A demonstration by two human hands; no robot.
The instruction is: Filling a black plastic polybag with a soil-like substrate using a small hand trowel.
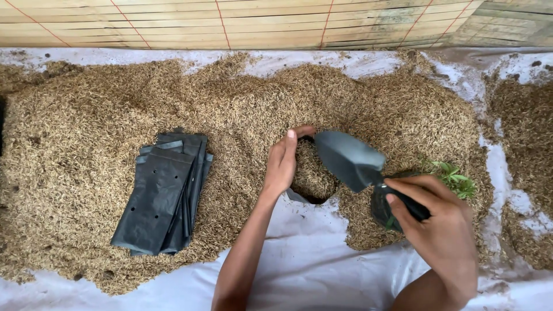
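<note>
right hand [440, 230]: closest to the camera, fingers wrapped tight round the black handle of a grey hand trowel [348, 158]. Blade points up and left, tip hanging right over the bag mouth. I'd keep the wrist low and tip slowly so the load slides in instead of spilling past.

left hand [283, 164]: fingers curled together, pinching the rim of a small black grow bag [311, 173] and holding it open. Thumb on the near side, fingertips on the far side. A wide, steady mouth is the main thing here, I reckon.

grow bag: sits half buried in the husk, between the two hands, already mostly full of husk by the look of it. Probably just needs topping up, so small scoops.

seedling [452, 175]: little green plant just right of the trowel, behind the right hand, seemingly in its own dark bag. Easy to knock with the elbow, so watch that.

bag stack [164, 198]: flat pile of empty black punched bags, well off to the left, lying on the husk.

rice husk heap [115, 115]: spread across the white sheet [311, 259], plenty within reach.

bamboo mat [259, 23]: at the far edge, behind everything.
</note>
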